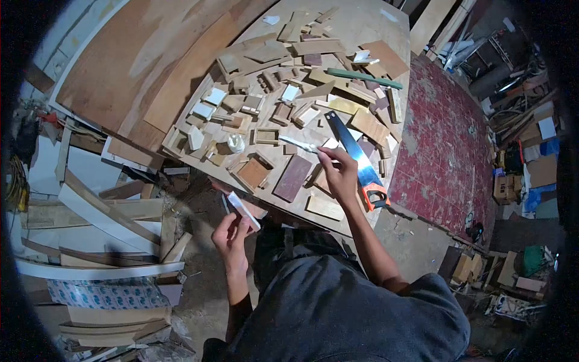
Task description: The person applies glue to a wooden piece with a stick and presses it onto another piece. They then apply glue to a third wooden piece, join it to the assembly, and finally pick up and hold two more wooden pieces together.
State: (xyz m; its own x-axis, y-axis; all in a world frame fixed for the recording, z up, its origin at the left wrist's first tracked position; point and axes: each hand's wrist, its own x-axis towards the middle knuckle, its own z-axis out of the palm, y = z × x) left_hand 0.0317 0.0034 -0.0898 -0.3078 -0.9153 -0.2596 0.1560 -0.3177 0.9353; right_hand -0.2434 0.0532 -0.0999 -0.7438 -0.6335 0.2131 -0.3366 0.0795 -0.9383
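My left hand [232,238] holds a small flat wooden piece with a white edge [243,211] beside the table's front edge. Over the table, my right hand [339,172] pinches a thin pale stick [297,143], which points to the left. A hand saw [351,148] with an orange handle lies just right of my right hand. Below the stick is a dark reddish block [293,178], next to a small open wooden box [254,171]. A small whitish round container [236,143] stands further left.
Many wood offcuts and a green strip [364,78] cover the wooden table [395,36]. Large plywood sheets [120,66] lean at the left, above scrap boards. A worn red panel [434,139] lies to the right, with clutter beyond it.
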